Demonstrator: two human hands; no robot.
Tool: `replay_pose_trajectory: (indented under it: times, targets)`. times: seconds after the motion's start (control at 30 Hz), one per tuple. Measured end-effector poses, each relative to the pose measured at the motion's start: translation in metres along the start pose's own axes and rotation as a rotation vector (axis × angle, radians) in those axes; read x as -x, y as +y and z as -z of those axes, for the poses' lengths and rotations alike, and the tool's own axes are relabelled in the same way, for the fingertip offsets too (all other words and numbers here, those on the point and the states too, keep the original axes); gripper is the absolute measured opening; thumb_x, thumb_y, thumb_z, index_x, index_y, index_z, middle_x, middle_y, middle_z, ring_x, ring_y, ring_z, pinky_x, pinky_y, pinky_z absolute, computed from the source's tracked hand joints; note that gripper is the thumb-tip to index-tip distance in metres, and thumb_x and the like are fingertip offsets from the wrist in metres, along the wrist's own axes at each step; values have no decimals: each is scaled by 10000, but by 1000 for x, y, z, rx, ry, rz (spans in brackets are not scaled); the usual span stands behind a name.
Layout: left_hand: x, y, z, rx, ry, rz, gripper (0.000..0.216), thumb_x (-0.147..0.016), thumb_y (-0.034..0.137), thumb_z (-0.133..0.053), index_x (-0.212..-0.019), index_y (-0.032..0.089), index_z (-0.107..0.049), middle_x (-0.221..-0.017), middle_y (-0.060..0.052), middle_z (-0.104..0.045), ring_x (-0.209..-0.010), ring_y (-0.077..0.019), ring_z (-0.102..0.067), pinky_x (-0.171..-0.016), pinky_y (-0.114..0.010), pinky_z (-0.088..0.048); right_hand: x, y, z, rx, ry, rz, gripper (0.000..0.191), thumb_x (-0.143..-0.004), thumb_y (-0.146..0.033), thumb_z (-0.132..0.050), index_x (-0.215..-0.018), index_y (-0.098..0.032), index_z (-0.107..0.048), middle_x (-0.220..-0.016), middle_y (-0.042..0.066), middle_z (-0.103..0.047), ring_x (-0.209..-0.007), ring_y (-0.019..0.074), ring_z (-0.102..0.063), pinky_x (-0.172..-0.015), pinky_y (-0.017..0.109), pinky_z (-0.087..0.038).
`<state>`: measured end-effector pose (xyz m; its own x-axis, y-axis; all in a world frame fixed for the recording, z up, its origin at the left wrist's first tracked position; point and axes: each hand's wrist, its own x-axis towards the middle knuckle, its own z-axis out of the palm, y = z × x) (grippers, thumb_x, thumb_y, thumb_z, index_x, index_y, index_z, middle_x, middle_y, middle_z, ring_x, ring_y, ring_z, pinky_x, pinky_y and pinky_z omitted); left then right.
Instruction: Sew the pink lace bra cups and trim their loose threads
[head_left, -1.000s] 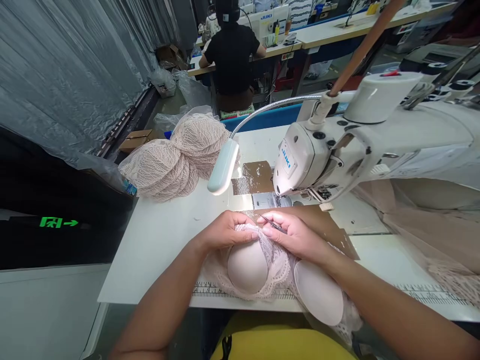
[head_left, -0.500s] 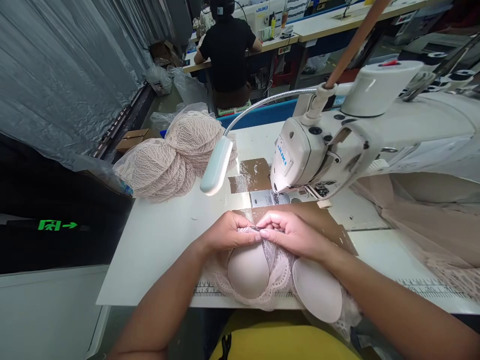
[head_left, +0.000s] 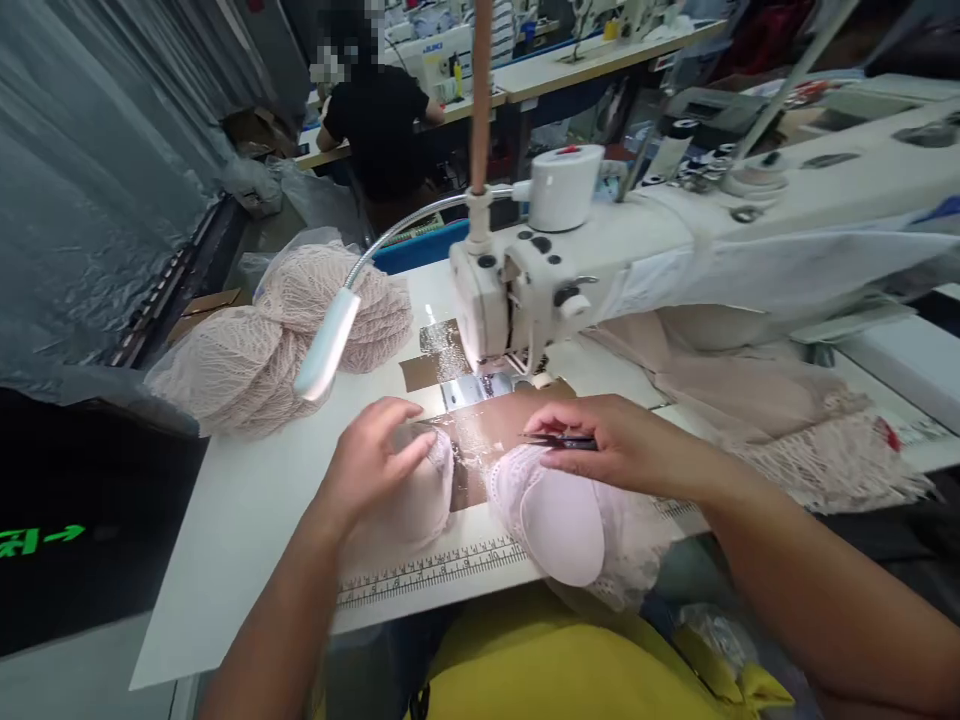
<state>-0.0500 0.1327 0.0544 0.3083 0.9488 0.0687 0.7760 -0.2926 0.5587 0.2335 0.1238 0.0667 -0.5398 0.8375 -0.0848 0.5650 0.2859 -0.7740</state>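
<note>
While the left hand (head_left: 375, 460) sits half curled over one padded cup of the bra (head_left: 562, 520), fingers bent round the top of it and thumb lying along the side, it's basically holding that cup down on the table (head_left: 247, 510). Right hand (head_left: 622, 445) is closed in a pinch, thumb and fingers clamped on a small pair of dark snips (head_left: 559, 440), tips pointing across toward the left hand. That hand hovers right over the other cup, which hangs partly past the table's near edge.

Room-wise: between the two hands is a short gap where a shiny brown patch (head_left: 487, 425) shows on the tabletop. Just beyond the hands is the sewing machine (head_left: 525, 290), head close, so not much space forward. Out past the left hand the white tabletop is bare until a stack of lace cups (head_left: 277, 340), with a gooseneck lamp (head_left: 326, 345) hanging over it. Past the right hand is a heap of fabric (head_left: 787, 410), beige with a frilly lace edge. A printed ruler strip (head_left: 435, 570) runs along the near edge, under the left wrist.

Textures: cups are smooth, rounded, pale pink foam; the trim is openwork lace, scalloped. Below the edge there's yellow cloth (head_left: 562, 660).
</note>
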Motion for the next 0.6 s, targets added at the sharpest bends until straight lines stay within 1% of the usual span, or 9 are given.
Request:
replay_pose_trajectory:
  times: [0.03, 0.1, 0.17, 0.23, 0.27, 0.33, 0.4, 0.5, 0.6]
  targets:
    - [4, 17, -5, 1, -74, -80, 268, -845, 378, -529, -1037, 207, -605, -1061, -71, -611, -986, -222, -560, -812, -339, -472, 9, 6, 4, -26, 39, -38, 242, -833, -414, -546, -973, -241, -640, -862, 22, -658, -745, 184, -575, -610, 271, -398]
    - [13, 53, -22, -54, -187, -244, 256, -838, 370, -549, -1020, 203, -614, -1079, -87, -613, -1014, -243, -549, -855, -378, -466, 25, 22, 9, -100, 127, -110, 283, -841, -456, -531, -970, -224, -629, -821, 19, -650, -715, 176, -572, -601, 266, -399]
    - [21, 84, -45, -99, -291, -415, 326, -844, 378, -539, -1097, 180, -595, -1185, -116, -580, -1120, -282, -498, -937, -433, -432, 34, 37, 10, -164, 177, -150, 295, -846, -480, -517, -872, -203, -615, -710, 2, -600, -647, 152, -533, -562, 254, -373]
    - [25, 103, -69, -122, -387, -528, 416, -844, 398, -529, -1191, 170, -553, -1276, -127, -530, -1211, -315, -429, -1012, -480, -375, 38, 47, 9, -184, 198, -161, 320, -857, -488, -495, -756, -193, -569, -639, -18, -532, -596, 125, -476, -530, 244, -335]
    - [25, 107, -79, -142, -416, -530, 441, -837, 397, -535, -1213, 168, -542, -1307, -131, -508, -1236, -333, -403, -1028, -502, -354, 38, 50, 9, -186, 198, -162, 335, -863, -488, -483, -721, -190, -542, -625, -24, -507, -582, 116, -452, -523, 242, -320]
    - [22, 107, -92, -184, -446, -503, 436, -833, 366, -523, -1224, 174, -542, -1347, -128, -478, -1266, -359, -369, -1034, -531, -336, 38, 54, 8, -183, 181, -163, 354, -871, -489, -467, -687, -189, -500, -609, -35, -469, -566, 105, -416, -518, 240, -297]
    - [19, 99, -92, -230, -451, -458, 414, -834, 325, -498, -1223, 192, -550, -1376, -113, -456, -1287, -370, -344, -1024, -547, -336, 38, 58, 8, -152, 160, -156, 380, -867, -501, -470, -647, -191, -455, -587, -44, -417, -548, 98, -378, -505, 241, -268]
    - [13, 79, -73, -309, -455, -387, 410, -816, 259, -484, -1218, 222, -556, -1384, -87, -457, -1285, -357, -359, -1004, -544, -350, 39, 68, 9, -46, 140, -134, 435, -853, -512, -489, -584, -196, -361, -555, -50, -319, -522, 95, -311, -483, 252, -210]
    - [7, 58, -47, -388, -447, -342, 443, -782, 178, -474, -1212, 234, -562, -1366, -68, -481, -1286, -338, -369, -1008, -534, -344, 35, 76, 9, 68, 86, -101, 458, -847, -493, -499, -556, -196, -309, -540, -44, -310, -519, 103, -308, -488, 265, -193]
